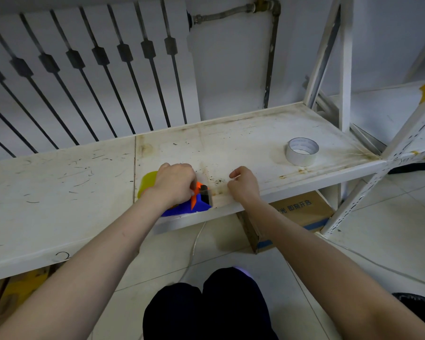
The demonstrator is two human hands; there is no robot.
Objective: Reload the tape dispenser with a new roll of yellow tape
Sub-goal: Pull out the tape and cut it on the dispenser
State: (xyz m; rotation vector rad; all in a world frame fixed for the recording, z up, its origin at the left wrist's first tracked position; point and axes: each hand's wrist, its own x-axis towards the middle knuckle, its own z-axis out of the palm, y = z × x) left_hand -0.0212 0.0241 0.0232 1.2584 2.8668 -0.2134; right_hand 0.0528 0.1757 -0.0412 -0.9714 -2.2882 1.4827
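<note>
A blue tape dispenser (182, 209) with an orange part (196, 193) lies at the front edge of the white shelf (59, 192). A yellow tape roll (147, 181) sits in it, mostly hidden under my left hand (174, 184), which grips the dispenser from above. A strip of translucent tape (219, 192) stretches from the dispenser's front toward my right hand (243, 185). That hand's fingers are curled shut and pinch the strip's end, just right of the dispenser.
An empty whitish tape core (301, 151) stands on the shelf at the right. A cardboard box (292, 217) sits on the floor under the shelf. A radiator (84, 69) lines the wall behind. White rack uprights (344, 69) rise at the right.
</note>
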